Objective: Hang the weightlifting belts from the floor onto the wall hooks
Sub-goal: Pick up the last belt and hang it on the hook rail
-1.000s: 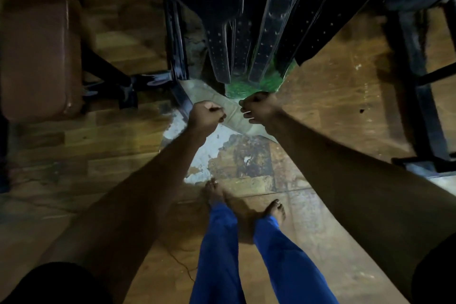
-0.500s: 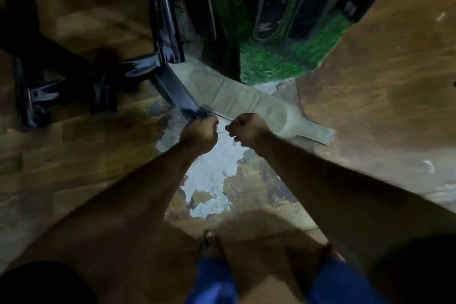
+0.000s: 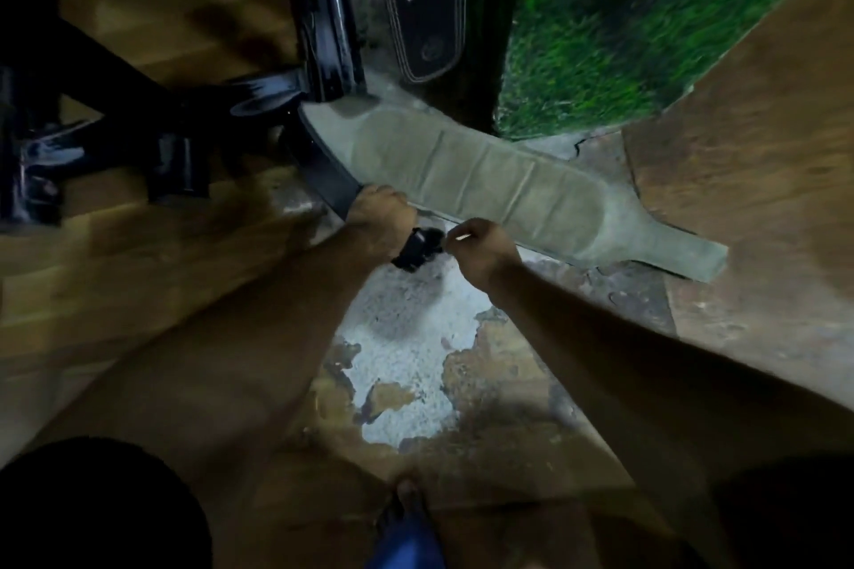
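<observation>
Compared with 1 second ago, the view has tipped lower and closer to the floor, and both arms reach further down. The belt now shows almost its whole length, where before only a short part showed between the 2 fists. I judge that the person is bending to gather it, so the lift has begun but the hanging is not yet done.

The left hand is closed around the dark edge of the belt near its left end, next to the black frame. The right hand is closed too, just beside the left one, and it seems to pinch something thin and bright. Whether this is the buckle pin, I cannot tell.

The belt lies along the foot of the green wall. It is grey-green and padded, wide in the middle, with cross seams and a narrow tongue at the right end. Other belts already hang above it.
</observation>
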Demonstrator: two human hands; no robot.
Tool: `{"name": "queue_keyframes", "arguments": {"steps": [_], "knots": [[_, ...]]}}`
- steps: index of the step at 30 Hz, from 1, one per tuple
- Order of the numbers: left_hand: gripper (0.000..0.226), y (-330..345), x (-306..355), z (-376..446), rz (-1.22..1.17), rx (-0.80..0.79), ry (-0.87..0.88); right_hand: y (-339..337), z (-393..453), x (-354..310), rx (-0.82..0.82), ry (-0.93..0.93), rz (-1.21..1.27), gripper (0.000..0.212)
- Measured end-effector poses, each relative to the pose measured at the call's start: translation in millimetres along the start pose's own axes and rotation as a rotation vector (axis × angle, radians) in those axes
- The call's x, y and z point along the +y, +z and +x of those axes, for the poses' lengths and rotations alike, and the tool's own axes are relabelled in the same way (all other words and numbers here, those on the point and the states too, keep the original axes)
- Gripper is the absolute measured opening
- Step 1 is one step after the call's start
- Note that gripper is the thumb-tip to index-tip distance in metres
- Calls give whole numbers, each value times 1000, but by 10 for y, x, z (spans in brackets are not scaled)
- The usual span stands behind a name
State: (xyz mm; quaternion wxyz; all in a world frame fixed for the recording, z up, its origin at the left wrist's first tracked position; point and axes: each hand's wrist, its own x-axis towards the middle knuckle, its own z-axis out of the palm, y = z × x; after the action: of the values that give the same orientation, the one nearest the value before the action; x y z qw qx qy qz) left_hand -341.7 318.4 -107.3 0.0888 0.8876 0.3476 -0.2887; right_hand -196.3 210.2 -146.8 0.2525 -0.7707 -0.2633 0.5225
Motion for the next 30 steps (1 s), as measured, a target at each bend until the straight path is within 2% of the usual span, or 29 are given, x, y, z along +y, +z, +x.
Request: {"name": "queue_keyframes", "arguments": {"steps": [3, 5, 7, 10, 12, 14, 16, 19, 21, 23, 26, 30], "knots": [[43, -385, 162, -356, -160, -4, 32, -245, -476, -275, 134, 16, -42, 47], [49, -716, 237, -704, -300, -3, 40, -479, -906, -572, 131, 77, 129, 60], [51, -1058, 308, -1070, -538, 22, 37, -735, -1353, -885, 86, 122, 366, 50], [44, -1689, 558, -1666, -953, 93, 41, -1161, -2114, -1354, 53, 142, 533, 42], [42, -2185, 793, -2080, -1093, 123, 60, -1444, -2656, -1682, 63, 153, 661, 40], [43, -2711, 1036, -2461, -1171, 163, 70, -1785, -3173, -2020, 141, 110, 729, 37], [46, -3205, 1293, -2833, -1256, 206, 71, -2176, -3701, -2338, 192, 46, 714, 38], [50, -3838, 1657, -3279, -1347, 268, 59, -2730, -4354, -2728, 209, -78, 691, 28], [44, -4313, 1953, -3625, -1393, 336, 55, -3136, -4829, -2957, 214, -167, 679, 30], [38, -4788, 2242, -3949, -1440, 422, 82, -3512, -5277, -3153, 211, -279, 647, 32], [28, -5489, 2667, -4439, -1502, 547, 116, -4024, -5921, -3415, 165, -437, 663, 24], [32, -6445, 3089, -5017, -1506, 776, 224, -4693, -6659, -3900, 176, -758, 634, 24]]}}
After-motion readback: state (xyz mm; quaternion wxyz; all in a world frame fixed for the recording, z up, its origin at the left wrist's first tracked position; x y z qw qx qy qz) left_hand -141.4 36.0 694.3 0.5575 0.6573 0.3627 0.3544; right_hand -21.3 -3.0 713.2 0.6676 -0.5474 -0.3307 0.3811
